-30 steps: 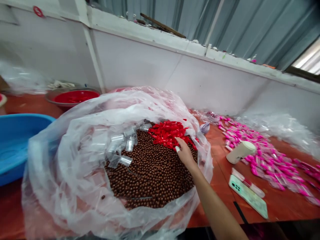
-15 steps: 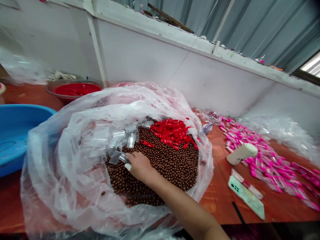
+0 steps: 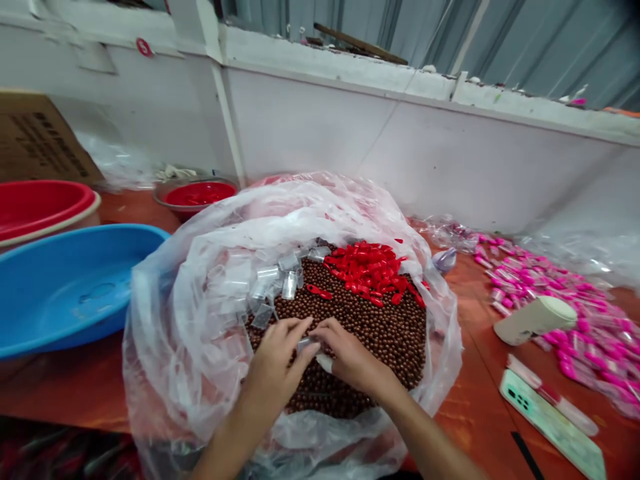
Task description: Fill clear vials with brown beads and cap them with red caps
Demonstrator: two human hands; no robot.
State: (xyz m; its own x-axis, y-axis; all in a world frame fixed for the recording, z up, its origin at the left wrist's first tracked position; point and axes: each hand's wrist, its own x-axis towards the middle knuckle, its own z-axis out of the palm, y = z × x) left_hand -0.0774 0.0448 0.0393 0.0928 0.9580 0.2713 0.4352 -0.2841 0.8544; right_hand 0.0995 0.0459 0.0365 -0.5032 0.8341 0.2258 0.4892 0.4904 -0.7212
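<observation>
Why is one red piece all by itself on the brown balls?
One small red plastic cap lies apart from the red cap pile, on the brown beads beyond both hands. It looks strayed; nothing seems spilled or broken.

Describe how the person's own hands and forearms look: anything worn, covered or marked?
Both forearms are bare, with no sleeves, gloves, watch or rings in view. The right hand has a white wrap or bandage around one fingertip, seemingly the thumb. The left hand shows nothing worn.
</observation>
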